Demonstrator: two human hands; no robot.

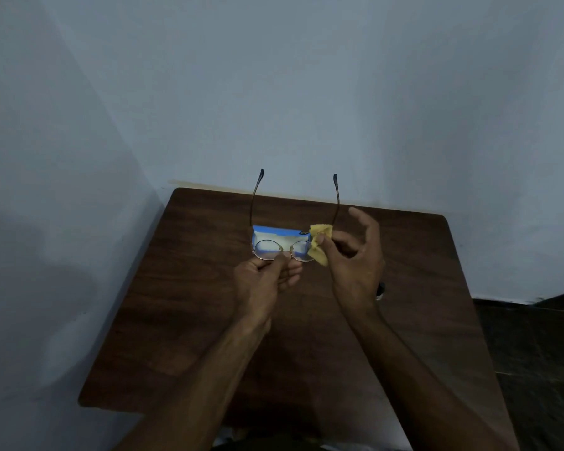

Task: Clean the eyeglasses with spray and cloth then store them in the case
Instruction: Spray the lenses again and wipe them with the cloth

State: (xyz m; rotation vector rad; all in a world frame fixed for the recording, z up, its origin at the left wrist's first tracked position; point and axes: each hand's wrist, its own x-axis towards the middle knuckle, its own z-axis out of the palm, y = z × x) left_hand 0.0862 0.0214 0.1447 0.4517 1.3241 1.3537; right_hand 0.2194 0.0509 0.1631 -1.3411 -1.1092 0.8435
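I see glasses (267, 249) mid-frame, lens row lying left-right, open temples pointing up-frame at the wall (306, 92); left hand (262, 283) pinches the bridge, right hand (355, 260) pinches cloth (321, 244) at the right lens, case (274, 230) on table (176, 304) just behind.

A: Entry: table (183, 320)?
B: Dark wood-grain top, rounded corners, far edge against a pale wall (306, 109).
A: Lying on it?
B: One blue case (274, 230), centre, near the far edge. One small dark object (381, 289), right of centre, mostly hidden; kind not discernible.
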